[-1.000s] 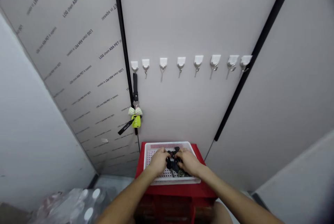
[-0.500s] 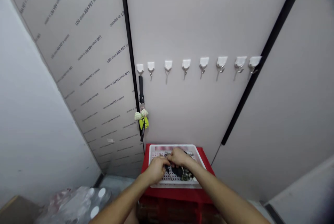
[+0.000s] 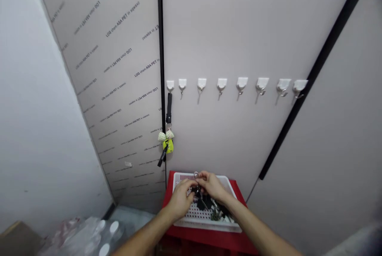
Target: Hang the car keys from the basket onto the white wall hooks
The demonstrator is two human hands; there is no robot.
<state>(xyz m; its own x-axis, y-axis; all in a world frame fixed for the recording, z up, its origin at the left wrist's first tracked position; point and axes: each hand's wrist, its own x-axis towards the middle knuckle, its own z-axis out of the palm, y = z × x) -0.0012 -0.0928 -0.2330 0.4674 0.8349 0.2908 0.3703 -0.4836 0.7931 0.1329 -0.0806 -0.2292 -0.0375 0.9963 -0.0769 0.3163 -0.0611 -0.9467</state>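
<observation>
A pale wall panel (image 3: 238,25) fills the background, edged by black trim (image 3: 161,49) and met at the left by a sheet (image 3: 119,81) printed with repeated lettering. Across it runs a row of eight white-backed metal hooks (image 3: 221,83); the leftmost carries a black strap (image 3: 169,107) with a checked bow (image 3: 161,136), a lime-green key case (image 3: 168,146) and a black tag (image 3: 162,157). Low at the left are bottles with white caps (image 3: 114,226) and a cardboard box (image 3: 19,240).

Below the hooks, a white perforated basket (image 3: 213,225) sits on a red surface (image 3: 205,236). Inside it lie black fobs and metal keys (image 3: 204,203), too jumbled to count, gathered mostly toward the middle and right.

A metal key ring (image 3: 196,175) is at the fingertips, over the basket's far part, its loop uppermost and the attached pieces trailing down toward the person, so the long axis seems to run away from the body. The right hand (image 3: 210,184) comes in from the right and appears to pinch the ring, its fingertips just beside the loop. The left hand (image 3: 180,200) is slightly lower, fingers curled against the ring's lower part; whether its thumb closes there I cannot tell. The hooks lie ahead and above, well apart from both hands, the third from the left roughly in line with the ring.
</observation>
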